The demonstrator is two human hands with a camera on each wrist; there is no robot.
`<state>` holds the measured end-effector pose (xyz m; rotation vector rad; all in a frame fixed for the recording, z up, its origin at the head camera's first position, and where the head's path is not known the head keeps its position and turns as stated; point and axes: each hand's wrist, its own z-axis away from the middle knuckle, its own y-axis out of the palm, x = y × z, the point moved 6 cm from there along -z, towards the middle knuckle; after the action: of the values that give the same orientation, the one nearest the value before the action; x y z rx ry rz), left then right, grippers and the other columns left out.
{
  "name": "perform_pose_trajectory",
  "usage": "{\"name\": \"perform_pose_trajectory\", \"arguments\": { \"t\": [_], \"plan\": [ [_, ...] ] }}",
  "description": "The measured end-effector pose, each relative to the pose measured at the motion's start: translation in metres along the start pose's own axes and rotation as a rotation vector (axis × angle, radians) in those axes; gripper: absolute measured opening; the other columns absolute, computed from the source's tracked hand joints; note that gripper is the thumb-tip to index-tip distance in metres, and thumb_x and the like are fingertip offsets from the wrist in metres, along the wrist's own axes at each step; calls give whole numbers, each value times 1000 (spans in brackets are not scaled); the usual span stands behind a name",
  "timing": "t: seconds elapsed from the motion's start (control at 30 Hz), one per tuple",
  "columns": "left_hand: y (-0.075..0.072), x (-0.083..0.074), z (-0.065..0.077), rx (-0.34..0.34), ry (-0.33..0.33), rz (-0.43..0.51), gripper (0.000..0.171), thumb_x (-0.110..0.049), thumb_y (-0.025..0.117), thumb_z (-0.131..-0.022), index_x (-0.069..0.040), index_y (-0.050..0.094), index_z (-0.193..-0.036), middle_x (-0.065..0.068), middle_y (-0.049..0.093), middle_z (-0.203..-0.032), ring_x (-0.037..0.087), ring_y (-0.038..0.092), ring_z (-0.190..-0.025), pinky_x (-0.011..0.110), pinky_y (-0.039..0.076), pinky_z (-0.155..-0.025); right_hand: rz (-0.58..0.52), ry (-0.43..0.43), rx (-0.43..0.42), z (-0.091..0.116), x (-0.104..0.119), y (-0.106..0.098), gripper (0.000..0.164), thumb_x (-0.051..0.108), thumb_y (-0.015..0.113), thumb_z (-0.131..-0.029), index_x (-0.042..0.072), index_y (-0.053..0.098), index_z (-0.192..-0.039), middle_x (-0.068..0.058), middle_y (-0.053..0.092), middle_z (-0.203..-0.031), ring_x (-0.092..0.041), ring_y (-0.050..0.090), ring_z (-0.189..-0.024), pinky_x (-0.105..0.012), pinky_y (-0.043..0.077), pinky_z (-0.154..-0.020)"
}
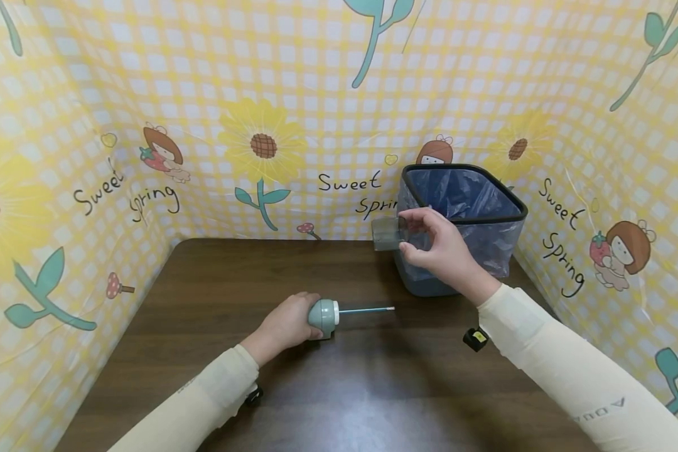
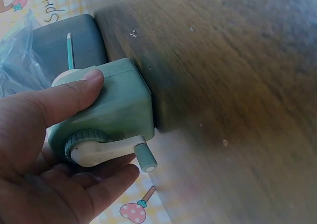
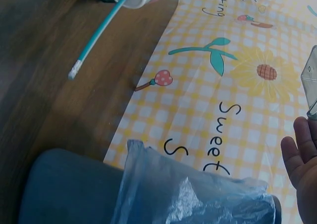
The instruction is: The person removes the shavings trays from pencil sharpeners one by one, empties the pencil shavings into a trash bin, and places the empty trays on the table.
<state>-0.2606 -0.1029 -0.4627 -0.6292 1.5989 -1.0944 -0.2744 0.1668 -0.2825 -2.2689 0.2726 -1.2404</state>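
A green crank pencil sharpener [image 1: 324,320] is gripped by my left hand [image 1: 285,325] low over the table, thumb on its upper side. Its white crank arm [image 2: 106,151] with a green knob shows in the left wrist view. From the sharpener's white front ring a blue-green pencil [image 1: 366,310] sticks out to the right, its white-tipped end outward. Up beside the bin's left rim, my right hand [image 1: 443,248] pinches a see-through grey shavings container [image 1: 387,234] between thumb and fingers. Only the container's edge [image 3: 310,80] enters the right wrist view; whether it holds shavings I cannot tell.
A blue-grey bin [image 1: 429,284] with a black rim and a clear plastic liner [image 1: 488,245] stands at the table's back right. Small bits of debris [image 2: 133,33] lie on the brown wooden table [image 1: 220,276]. Yellow checked cloth [image 1: 339,125] encloses the back and sides.
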Motion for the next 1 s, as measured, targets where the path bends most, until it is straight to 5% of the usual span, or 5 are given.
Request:
{"name": "perform_pose_trajectory", "arguments": {
  "t": [0.2,0.5,0.73,1.0],
  "plan": [
    [0,1,0,-7,-1,4,75,-25,95,-73,-4,61,-136,13,66,-127,24,65,-99,44,57,-87,0,-32,-7,3,2,9,48,4,74,-89,6,60,-135,-8,59,-126,-24,55,-111,-22,45,-98],
    [-1,-1,0,-3,4,8,74,-24,95,-73,-4,62,-136,13,66,-126,24,65,-98,43,57,-86,-38,-7,-5,9,-3,18,49,3,74,-88,5,60,-134,-7,58,-125,-21,54,-111,-50,45,-105],
    [0,0,1,0,4,4,75,-25,95,-73,-5,61,-137,12,66,-126,24,65,-99,43,57,-86,-55,-25,-11,12,-5,24,50,-1,75,-86,0,59,-134,-8,58,-125,-20,54,-110,-48,45,-104],
    [-1,0,1,2,-1,4,74,-25,95,-73,-5,62,-136,13,66,-126,24,65,-97,43,57,-85,-56,-33,-15,16,-4,30,50,-1,75,-85,3,60,-133,-6,59,-126,-19,54,-110,-18,44,-99]
  ]
}}
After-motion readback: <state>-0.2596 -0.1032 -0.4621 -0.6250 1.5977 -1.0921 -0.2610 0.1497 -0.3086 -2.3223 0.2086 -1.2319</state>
